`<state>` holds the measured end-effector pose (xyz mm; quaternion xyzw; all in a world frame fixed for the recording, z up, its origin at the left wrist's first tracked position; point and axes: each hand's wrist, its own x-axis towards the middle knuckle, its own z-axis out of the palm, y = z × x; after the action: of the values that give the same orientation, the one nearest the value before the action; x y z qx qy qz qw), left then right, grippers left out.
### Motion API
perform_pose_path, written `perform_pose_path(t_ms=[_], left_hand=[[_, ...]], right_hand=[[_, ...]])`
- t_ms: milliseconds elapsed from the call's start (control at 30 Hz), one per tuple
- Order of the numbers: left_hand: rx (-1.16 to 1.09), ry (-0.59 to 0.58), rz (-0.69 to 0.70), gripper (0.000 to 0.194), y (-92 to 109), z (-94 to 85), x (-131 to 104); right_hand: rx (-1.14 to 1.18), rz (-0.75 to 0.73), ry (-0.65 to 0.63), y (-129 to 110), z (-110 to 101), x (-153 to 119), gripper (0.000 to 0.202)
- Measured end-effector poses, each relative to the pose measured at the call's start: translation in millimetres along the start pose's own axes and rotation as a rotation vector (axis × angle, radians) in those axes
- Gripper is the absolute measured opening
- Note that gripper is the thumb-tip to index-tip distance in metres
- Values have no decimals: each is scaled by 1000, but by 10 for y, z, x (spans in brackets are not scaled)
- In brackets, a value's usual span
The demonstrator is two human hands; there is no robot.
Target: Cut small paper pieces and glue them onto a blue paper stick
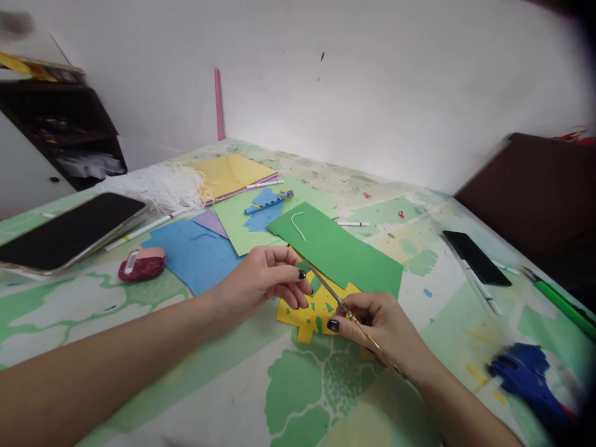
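Note:
My right hand (377, 320) is wrapped round a pair of gold-handled scissors (334, 293), with the blades pointing up and left. Just left of the tips is my left hand (274, 276), its fingers curled and thumb bent in. Whatever it pinches, if anything, is too small or hidden to make out. Under both hands lies a cut yellow paper (291, 313) strewn with small green scraps. Beyond it is a dark green sheet (344, 245) with a bent white string (298, 226) on top.
Blue paper (186, 248), light green paper (233, 223) and yellow sheets (233, 171) lie behind. A blue paper tube (265, 203) rests there too. Left are a tablet (69, 230), shredded white strips (162, 186) and a maroon case (142, 265). Right are a phone (475, 256), green cutter (563, 307) and blue glue gun (526, 379).

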<state>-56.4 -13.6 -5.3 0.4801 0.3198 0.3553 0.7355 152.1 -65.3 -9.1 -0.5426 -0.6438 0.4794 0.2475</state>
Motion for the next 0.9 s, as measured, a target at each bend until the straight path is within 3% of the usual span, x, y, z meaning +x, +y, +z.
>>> perform_pose_path(t_ms=[900], left_hand=[[13,-6,0,7,3,12,-4]], right_hand=[[-57,-13,-13,13,14,14,40]])
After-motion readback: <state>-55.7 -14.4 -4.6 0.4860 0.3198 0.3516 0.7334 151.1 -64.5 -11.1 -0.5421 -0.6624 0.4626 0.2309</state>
